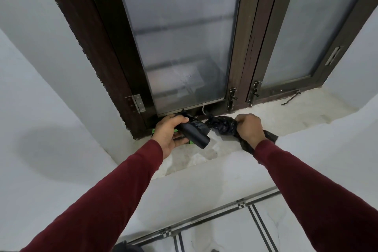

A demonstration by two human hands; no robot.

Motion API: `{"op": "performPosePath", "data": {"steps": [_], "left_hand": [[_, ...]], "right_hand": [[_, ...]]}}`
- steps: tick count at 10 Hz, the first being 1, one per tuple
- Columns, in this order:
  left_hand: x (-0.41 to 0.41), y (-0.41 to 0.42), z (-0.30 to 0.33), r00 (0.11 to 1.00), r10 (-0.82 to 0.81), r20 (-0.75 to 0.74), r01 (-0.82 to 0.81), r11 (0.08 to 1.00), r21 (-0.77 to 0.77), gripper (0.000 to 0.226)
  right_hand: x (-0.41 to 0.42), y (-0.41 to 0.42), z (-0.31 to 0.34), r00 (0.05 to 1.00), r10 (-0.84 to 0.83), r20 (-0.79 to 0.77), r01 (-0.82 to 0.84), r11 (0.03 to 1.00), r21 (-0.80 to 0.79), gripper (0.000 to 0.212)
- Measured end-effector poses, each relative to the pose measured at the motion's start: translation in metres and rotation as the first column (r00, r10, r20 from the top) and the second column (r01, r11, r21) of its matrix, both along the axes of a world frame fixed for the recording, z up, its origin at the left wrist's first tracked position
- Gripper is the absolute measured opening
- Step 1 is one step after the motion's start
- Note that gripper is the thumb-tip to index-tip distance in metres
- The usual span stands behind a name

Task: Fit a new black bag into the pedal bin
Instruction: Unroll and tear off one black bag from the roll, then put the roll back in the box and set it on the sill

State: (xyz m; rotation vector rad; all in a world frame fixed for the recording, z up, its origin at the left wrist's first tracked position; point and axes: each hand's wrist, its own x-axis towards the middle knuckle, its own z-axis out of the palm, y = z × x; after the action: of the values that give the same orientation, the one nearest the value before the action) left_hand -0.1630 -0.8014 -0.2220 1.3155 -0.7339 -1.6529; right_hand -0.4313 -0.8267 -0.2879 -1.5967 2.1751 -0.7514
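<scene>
My left hand [171, 132] grips a black roll of bin bags [195, 133] over the window sill [290, 112], with a green-edged pack [184, 139] under my fingers. My right hand [250, 129] grips a crumpled black bag [222, 125] that stretches left toward the roll; its tail hangs out below my wrist. No pedal bin can be made out; a dark shape at the bottom edge is too cropped to name.
A dark brown window frame [243, 67] with frosted panes rises right behind the sill, with latches [232, 98] at its base. White walls flank the recess. Below lies a white tiled floor [223, 233] with dark stripes.
</scene>
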Motion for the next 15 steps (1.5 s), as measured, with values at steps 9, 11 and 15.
{"op": "performPosePath", "data": {"steps": [9,11,15], "left_hand": [[-0.006,-0.003,-0.003,0.993,0.071,-0.099,-0.068,0.997,0.028,0.024],[-0.006,-0.007,0.003,0.990,-0.008,-0.142,0.005,1.000,-0.023,0.025],[0.001,-0.007,0.011,1.000,0.028,-0.008,-0.029,0.990,-0.137,0.015]], "right_hand": [[0.022,0.015,0.035,0.863,0.107,0.494,0.040,0.960,-0.277,0.051],[0.052,0.015,0.054,0.529,0.201,0.824,-0.212,0.972,-0.101,0.065],[0.049,0.014,0.069,0.481,0.187,0.856,-0.326,0.945,-0.023,0.036]]}}
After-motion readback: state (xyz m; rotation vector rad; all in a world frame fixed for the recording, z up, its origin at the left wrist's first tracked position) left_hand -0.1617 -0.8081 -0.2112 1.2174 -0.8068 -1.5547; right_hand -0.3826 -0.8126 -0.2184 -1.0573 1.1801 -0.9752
